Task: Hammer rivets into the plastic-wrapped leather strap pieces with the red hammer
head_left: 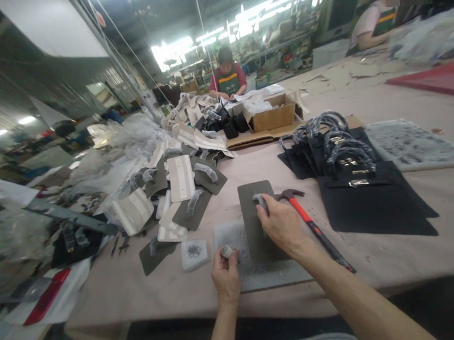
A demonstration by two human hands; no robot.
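Observation:
My right hand (pixel 283 223) is closed on the plastic-wrapped handle (pixel 259 199) of a dark olive-grey panel (pixel 248 193). That panel lies partly over a pale, scuffed board (pixel 225 232) at the table's front. Pinched in my left hand (pixel 226 279) is a short, silvery cylindrical piece (pixel 226 251), just left of the panel; its exact kind is unclear. Close by on the left sits a small white block (pixel 194 254) with a dark, worn centre. A claw hammer (pixel 312 226) with a red and black handle rests beside my right forearm.
Similar olive panels (pixel 193 211) and cream pieces (pixel 181 178) are piled at left. Black panels with wrapped handles (pixel 369 201) are stacked at right, near a speckled white board (pixel 419 141). A cardboard box (pixel 273 116) stands farther back. Across the table sits a person (pixel 228 79).

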